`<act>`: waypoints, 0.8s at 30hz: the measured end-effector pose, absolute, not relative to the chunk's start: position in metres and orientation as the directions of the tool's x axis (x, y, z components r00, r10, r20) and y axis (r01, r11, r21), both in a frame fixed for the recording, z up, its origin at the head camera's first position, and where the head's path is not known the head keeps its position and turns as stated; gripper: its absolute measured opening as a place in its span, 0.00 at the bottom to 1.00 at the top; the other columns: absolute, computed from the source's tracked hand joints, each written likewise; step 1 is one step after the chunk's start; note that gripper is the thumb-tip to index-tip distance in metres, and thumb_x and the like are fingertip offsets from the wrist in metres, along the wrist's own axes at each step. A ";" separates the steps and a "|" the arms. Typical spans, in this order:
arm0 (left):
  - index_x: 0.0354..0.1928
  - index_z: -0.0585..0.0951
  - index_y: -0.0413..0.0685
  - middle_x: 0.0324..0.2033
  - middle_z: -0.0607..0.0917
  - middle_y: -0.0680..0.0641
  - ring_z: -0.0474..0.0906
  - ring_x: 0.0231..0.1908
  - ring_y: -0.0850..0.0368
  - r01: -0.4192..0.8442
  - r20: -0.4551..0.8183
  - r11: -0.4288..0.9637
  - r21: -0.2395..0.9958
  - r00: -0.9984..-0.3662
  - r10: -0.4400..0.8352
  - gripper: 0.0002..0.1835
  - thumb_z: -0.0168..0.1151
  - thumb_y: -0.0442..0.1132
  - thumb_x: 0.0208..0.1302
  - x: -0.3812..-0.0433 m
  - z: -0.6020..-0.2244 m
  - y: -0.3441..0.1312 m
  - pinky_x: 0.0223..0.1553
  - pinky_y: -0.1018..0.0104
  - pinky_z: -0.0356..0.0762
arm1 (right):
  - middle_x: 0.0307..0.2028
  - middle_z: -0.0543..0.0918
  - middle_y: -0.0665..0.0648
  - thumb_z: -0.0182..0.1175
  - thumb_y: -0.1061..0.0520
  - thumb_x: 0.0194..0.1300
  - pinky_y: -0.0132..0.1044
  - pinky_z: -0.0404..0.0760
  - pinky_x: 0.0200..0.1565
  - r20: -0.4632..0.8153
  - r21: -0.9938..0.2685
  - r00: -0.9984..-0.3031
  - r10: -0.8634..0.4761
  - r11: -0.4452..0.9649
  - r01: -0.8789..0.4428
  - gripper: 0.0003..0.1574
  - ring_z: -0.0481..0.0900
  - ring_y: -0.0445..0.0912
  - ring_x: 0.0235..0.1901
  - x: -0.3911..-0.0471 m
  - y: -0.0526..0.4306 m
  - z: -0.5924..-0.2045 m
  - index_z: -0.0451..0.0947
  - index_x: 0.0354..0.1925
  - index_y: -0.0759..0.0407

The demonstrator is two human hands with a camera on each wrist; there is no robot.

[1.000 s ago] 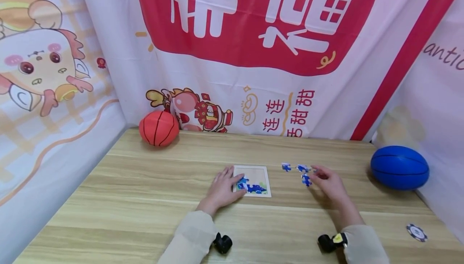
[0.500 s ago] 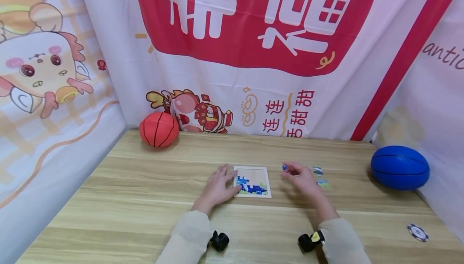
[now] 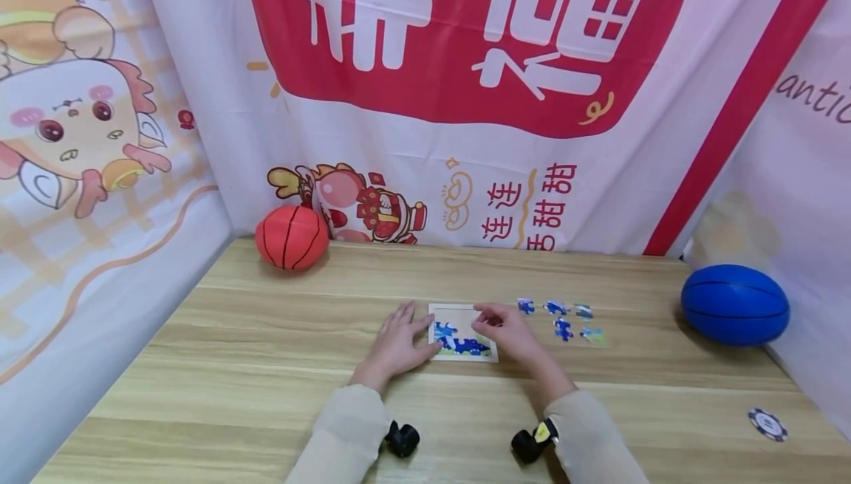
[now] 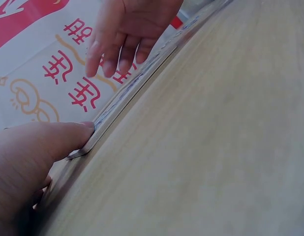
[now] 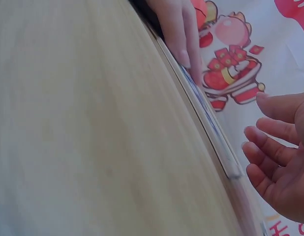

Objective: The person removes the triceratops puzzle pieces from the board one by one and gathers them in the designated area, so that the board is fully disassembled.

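- Five loose jigsaw pieces [image 3: 563, 329] lie flat on the wooden table [image 3: 266, 366], to the right of the puzzle tray [image 3: 457, 317] and apart from it.
- Inside the tray, joined blue and green pieces [image 3: 465, 346] cover the near edge and run up its left side; the far part shows bare backing. I judge the picture to be partly assembled, with the work between placements.
- The next move probably calls for a pinch on one of those loose pieces, a turn to match its tabs, and a press into the gap beside the fitted ones.
- The right hand [image 3: 501, 329] hovers at the tray's right side, near its far corner. Its fingers are loosely bent, with a visible gap between thumb and fingertips in the right wrist view; nothing shows between them, so I read it as released.
- From that hand, the fitted pieces lie below and toward the tray's left, while the loose ones lie on the side away from the tray.
- The left hand [image 3: 401, 342] rests along the tray's left edge, fingers extended, its thumb touching the rim; it grasps no piece and seems to steady the tray.
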State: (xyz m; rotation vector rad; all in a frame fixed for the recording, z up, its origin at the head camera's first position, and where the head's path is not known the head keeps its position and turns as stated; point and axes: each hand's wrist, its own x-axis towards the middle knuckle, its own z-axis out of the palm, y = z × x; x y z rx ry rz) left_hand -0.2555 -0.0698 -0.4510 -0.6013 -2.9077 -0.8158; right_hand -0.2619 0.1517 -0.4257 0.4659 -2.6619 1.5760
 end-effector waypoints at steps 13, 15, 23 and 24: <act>0.58 0.68 0.54 0.62 0.52 0.37 0.43 0.62 0.44 0.393 0.175 0.789 0.472 -0.919 0.353 0.32 0.52 0.60 0.53 -0.255 -0.454 -0.070 0.59 0.51 0.41 | 0.28 0.77 0.53 0.62 0.64 0.49 0.37 0.73 0.36 0.212 -0.789 -0.943 -0.255 0.525 -0.319 0.16 0.73 0.45 0.31 -0.268 0.124 -0.448 0.77 0.40 0.66; 0.58 0.68 0.53 0.62 0.53 0.37 0.43 0.62 0.44 0.395 0.173 0.787 0.475 -0.918 0.356 0.32 0.53 0.60 0.53 -0.255 -0.454 -0.070 0.59 0.51 0.41 | 0.29 0.77 0.53 0.63 0.64 0.48 0.38 0.72 0.37 0.237 -0.755 -0.933 -0.272 0.552 -0.353 0.16 0.72 0.46 0.31 -0.267 0.122 -0.450 0.77 0.40 0.65; 0.58 0.68 0.53 0.62 0.52 0.37 0.43 0.62 0.43 0.391 0.165 0.784 0.482 -0.919 0.357 0.32 0.53 0.60 0.53 -0.256 -0.453 -0.070 0.58 0.50 0.41 | 0.33 0.74 0.52 0.64 0.59 0.48 0.40 0.68 0.37 0.225 -0.670 -0.937 -0.268 0.656 -0.348 0.18 0.69 0.46 0.34 -0.266 0.115 -0.451 0.78 0.41 0.60; 0.58 0.68 0.53 0.62 0.52 0.37 0.43 0.62 0.44 0.390 0.165 0.785 0.480 -0.920 0.356 0.32 0.53 0.60 0.53 -0.256 -0.453 -0.070 0.58 0.50 0.41 | 0.33 0.73 0.52 0.64 0.59 0.48 0.40 0.68 0.37 0.221 -0.671 -0.939 -0.265 0.657 -0.344 0.18 0.68 0.46 0.34 -0.267 0.115 -0.451 0.78 0.41 0.60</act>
